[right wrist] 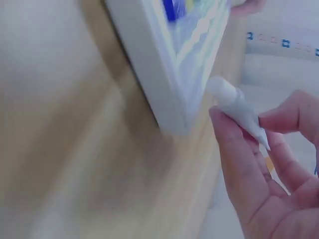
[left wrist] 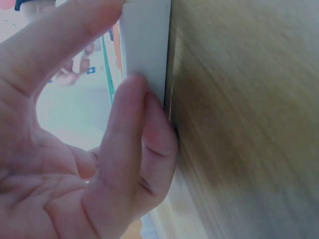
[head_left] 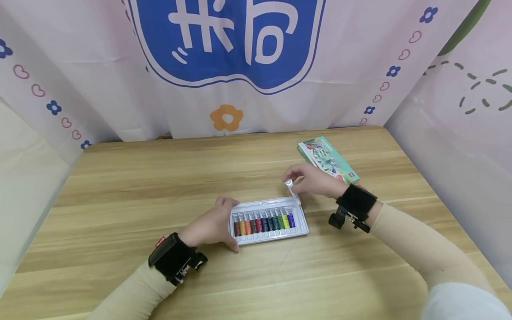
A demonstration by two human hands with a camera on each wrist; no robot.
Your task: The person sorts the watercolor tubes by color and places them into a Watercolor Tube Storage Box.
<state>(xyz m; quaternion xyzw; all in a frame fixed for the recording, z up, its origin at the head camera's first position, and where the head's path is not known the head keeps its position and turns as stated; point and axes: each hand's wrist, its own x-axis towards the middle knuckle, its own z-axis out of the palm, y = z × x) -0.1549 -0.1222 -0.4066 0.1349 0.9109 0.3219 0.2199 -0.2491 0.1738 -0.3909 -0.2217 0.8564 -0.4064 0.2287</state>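
Observation:
A white plastic tray (head_left: 272, 238) lies on the wooden table and holds a row of several paint tubes (head_left: 264, 222) in different colours. My left hand (head_left: 212, 226) grips the tray's left end; in the left wrist view its fingers (left wrist: 134, 124) curl round the white tray edge (left wrist: 147, 45). My right hand (head_left: 314, 180) pinches a white paint tube (head_left: 291, 189) just above the tray's far right corner. The right wrist view shows that white tube (right wrist: 239, 107) between my fingertips (right wrist: 234, 149), beside the tray corner (right wrist: 164, 89).
A green printed box (head_left: 328, 159) lies flat on the table behind my right hand. A pink printed cloth backdrop (head_left: 240, 66) closes off the back and both sides. Bare wooden tabletop (head_left: 140, 178) stretches to the left and front.

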